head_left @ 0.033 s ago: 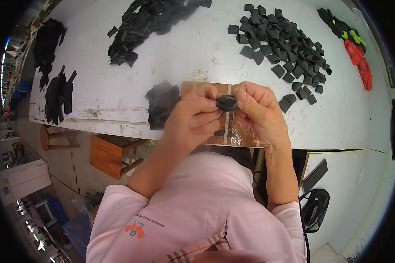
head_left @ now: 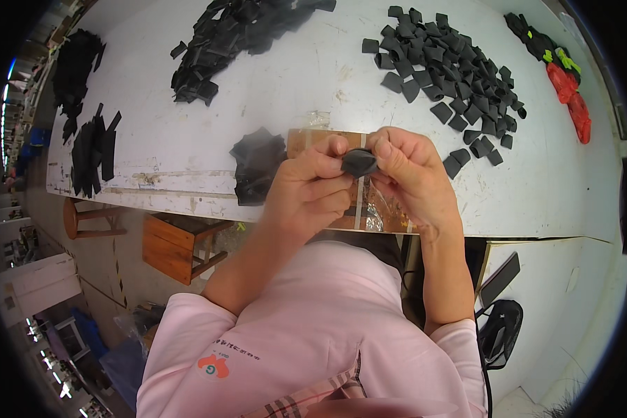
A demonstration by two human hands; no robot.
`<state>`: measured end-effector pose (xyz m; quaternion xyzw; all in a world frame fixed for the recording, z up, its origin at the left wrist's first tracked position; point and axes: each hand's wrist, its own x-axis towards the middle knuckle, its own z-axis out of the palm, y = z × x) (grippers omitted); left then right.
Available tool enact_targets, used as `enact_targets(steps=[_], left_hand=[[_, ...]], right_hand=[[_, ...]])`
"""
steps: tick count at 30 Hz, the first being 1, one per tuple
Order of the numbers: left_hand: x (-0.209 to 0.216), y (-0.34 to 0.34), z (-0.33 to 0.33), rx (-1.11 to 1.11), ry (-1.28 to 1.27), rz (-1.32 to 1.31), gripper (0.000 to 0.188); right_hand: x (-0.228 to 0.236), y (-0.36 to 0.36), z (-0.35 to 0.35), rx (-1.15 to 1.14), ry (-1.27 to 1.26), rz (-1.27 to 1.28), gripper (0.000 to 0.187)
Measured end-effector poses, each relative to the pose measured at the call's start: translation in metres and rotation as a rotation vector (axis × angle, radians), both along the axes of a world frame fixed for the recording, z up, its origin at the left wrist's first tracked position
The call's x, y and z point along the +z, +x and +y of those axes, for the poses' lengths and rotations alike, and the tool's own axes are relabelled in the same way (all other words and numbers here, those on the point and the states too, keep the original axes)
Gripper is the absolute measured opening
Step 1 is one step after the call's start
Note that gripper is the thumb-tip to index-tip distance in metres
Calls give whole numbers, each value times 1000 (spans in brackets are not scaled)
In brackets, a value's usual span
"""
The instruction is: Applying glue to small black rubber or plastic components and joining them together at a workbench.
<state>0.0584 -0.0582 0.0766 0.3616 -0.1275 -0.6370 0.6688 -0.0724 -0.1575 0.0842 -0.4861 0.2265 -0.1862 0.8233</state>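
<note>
Your left hand (head_left: 311,182) and right hand (head_left: 412,173) pinch opposite ends of the small black piece (head_left: 359,163), which sits between your fingertips, above the brown board (head_left: 338,221).

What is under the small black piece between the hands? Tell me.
Under the small black piece, a brown board with a pale strip shows, on the white table. The piece, left hand and right hand cover part; what lies there cannot be seen.
</note>
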Motion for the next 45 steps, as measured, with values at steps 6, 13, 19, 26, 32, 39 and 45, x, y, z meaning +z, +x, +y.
enact_targets(steps=[6,13,19,26,32,39,45], left_hand=[[-23,1,-1,-182,-303,551,22],[9,-5,-10,324,-371,-1309,28],[20,1,-12,160,-569,-1405,17],[16,-9,-2,422,-283,-541,10],[5,-10,5,401,-290,-454,9],[2,-11,7,345,-309,-590,9],[2,-2,0,190,-322,-1011,8]], right_hand=[[-7,3,-7,74,-12,-65,25],[7,-13,10,-386,-854,193,22],[5,-7,27,-511,-1223,61,37],[13,3,29,-556,-1318,72,27],[7,2,28,-567,-1290,78,17],[-7,-1,27,-531,-1143,70,13],[9,-5,22,-434,-1204,144,12]])
